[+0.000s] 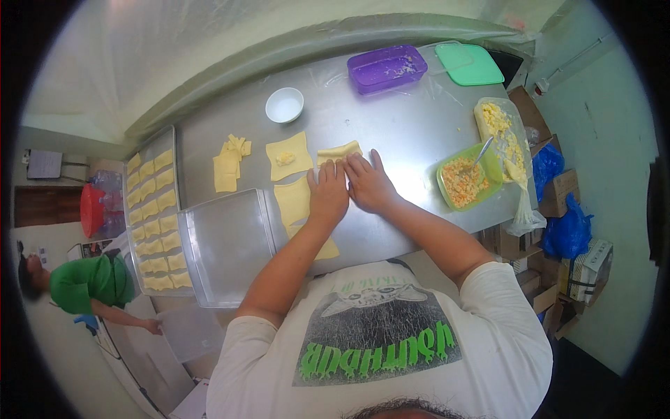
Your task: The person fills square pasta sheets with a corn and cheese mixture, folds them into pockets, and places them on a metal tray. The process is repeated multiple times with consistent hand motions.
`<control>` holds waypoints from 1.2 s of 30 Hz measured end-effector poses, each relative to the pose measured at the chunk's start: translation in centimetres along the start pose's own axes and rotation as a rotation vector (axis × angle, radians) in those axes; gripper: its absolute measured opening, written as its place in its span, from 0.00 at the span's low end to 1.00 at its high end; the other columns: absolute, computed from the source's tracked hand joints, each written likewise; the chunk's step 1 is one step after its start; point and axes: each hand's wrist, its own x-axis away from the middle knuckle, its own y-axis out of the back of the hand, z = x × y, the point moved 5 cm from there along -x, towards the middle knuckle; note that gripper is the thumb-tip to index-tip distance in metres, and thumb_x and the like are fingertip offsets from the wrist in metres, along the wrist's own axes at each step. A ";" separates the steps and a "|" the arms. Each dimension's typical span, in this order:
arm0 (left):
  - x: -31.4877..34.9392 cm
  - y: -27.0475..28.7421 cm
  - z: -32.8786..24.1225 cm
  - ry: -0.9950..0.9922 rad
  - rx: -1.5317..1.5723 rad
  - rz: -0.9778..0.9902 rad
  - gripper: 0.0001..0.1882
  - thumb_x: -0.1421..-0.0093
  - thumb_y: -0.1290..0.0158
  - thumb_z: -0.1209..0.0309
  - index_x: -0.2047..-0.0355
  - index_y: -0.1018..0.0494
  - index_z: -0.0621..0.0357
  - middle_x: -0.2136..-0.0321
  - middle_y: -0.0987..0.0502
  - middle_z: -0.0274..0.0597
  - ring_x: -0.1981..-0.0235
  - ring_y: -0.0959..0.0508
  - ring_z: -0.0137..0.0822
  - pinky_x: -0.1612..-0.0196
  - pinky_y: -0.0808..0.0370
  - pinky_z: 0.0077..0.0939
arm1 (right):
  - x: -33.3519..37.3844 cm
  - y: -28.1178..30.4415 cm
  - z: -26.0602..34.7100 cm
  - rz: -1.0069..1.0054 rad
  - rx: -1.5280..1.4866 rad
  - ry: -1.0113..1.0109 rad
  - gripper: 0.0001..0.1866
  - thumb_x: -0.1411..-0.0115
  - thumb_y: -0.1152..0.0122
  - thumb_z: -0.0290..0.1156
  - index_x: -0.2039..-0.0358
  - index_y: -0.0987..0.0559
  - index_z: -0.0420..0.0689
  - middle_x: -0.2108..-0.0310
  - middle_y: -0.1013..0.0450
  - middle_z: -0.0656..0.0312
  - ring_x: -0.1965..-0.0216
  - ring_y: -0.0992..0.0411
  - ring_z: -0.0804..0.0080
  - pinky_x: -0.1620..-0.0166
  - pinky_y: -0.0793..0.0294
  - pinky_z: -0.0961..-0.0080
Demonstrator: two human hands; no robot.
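Note:
Side by side on the metal table, my left hand [328,194] and my right hand [370,183] press their fingertips along the near edge of a folded dough piece [339,149]. The fingers are stretched out and lie over the dough, partly hiding it. Left of it, a flat dough square [286,155] carries a small heap of pale yellow filling [285,160]. Another flat dough sheet [293,201] lies below that, with more dough partly covered by my left forearm. Dough strips and cut pieces [227,166] are piled farther left.
At left are a tray [174,140] of folded pastries and a clear plastic container [230,241]. A white bowl [285,105], purple container [387,68] and green lid [469,64] stand far back. Right are a green tub [453,194] of filling and a clear tub [483,133]. A person [91,283] holds a translucent bin.

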 end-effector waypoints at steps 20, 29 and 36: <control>-0.6 1.6 -0.4 -0.035 0.067 -0.118 0.23 0.44 0.49 0.74 0.46 0.30 0.68 0.53 0.27 0.53 0.44 0.29 0.49 0.35 0.40 0.51 | 1.5 0.2 -1.9 -0.160 -0.129 0.078 0.27 0.42 0.43 0.30 0.41 0.29 0.38 0.39 0.32 0.47 0.33 0.38 0.54 0.32 0.45 0.39; -0.2 2.2 0.4 0.012 0.216 -0.091 0.30 0.42 0.46 0.69 0.40 0.35 0.69 0.37 0.37 0.58 0.33 0.40 0.55 0.33 0.49 0.62 | 0.7 2.1 -2.7 -0.262 -0.083 -0.084 0.33 0.38 0.44 0.40 0.35 0.34 0.36 0.34 0.37 0.48 0.32 0.40 0.48 0.34 0.52 0.27; -2.4 1.3 2.3 0.060 0.025 0.176 0.46 0.37 0.51 0.56 0.29 0.55 0.72 0.27 0.53 0.60 0.24 0.61 0.53 0.29 0.66 0.66 | -1.8 0.9 -3.0 0.094 0.106 -0.186 0.41 0.31 0.58 0.57 0.30 0.42 0.36 0.27 0.49 0.51 0.24 0.60 0.51 0.31 0.65 0.27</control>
